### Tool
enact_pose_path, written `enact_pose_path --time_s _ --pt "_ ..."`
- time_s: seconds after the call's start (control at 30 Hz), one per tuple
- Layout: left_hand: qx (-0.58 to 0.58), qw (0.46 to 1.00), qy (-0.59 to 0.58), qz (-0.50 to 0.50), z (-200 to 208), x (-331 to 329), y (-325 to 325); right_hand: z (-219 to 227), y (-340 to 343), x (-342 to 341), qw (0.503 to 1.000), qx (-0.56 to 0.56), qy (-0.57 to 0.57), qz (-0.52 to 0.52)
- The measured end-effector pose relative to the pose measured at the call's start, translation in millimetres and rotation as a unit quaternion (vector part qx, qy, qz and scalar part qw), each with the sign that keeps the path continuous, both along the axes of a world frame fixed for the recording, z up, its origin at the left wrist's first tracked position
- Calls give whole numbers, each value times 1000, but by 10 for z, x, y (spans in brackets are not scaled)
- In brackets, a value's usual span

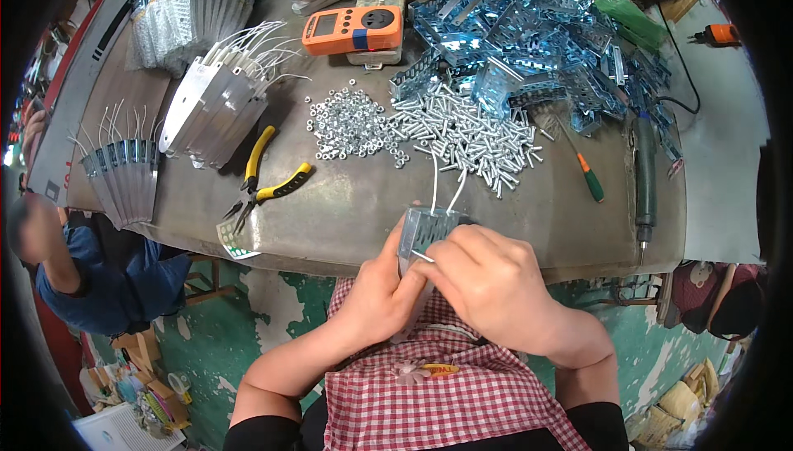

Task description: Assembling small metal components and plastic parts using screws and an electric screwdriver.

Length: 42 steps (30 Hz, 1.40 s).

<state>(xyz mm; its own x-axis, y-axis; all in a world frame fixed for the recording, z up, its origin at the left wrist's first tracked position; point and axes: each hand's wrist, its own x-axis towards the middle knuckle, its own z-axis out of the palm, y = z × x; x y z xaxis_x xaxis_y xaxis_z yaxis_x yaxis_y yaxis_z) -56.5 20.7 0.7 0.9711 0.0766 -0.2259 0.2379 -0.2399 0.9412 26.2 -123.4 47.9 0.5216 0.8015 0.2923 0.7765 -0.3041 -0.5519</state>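
Just in front of the table's near edge, my left hand [382, 292] grips a flat metal-cased part with a perforated bracket end [428, 226]. Two white wires [435, 178] rise from that end. My right hand [494, 273] is closed in a pinch against the bracket, with a thin silvery screw [422, 256] sticking out of its fingertips. Whether the screw's tip sits in a hole is hidden. Beyond my hands lie a heap of loose screws [471, 133] and, left of it, a pile of small nuts [351, 125].
Yellow-handled pliers [263, 172] lie on the left. At right are a screwdriver [590, 174] and a corded electric screwdriver [645, 174]. Behind stand an orange multimeter [353, 30], blue-filmed brackets [512, 38] and stacked wired metal parts [216, 112]. Another person [107, 277] sits at left.
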Motion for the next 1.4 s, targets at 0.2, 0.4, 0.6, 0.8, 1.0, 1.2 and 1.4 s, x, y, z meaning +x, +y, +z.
enact_pose_path --time_s 0.2,0.4,0.6,0.8,1.0,1.2,1.4 --pt "-31 1000 -6 2 21 34 -31 -147 24 4 994 106 -16 -16" --pt "-116 992 39 16 116 36 -56 -391 19 -38 982 175 26 -70" --pt "32 999 24 31 201 50 -50 -288 10 -36 993 97 -45 -53" --pt "201 977 77 13 358 192 -68 -261 30 50 998 38 3 -59" --pt "376 913 -159 -6 202 210 -33 -349 -33 142 969 73 222 -79" --pt "12 1000 -16 -5 239 343 327 -453 0 291 959 64 265 -76" --pt "-105 989 17 -107 180 563 470 -368 29 293 987 34 146 -57"
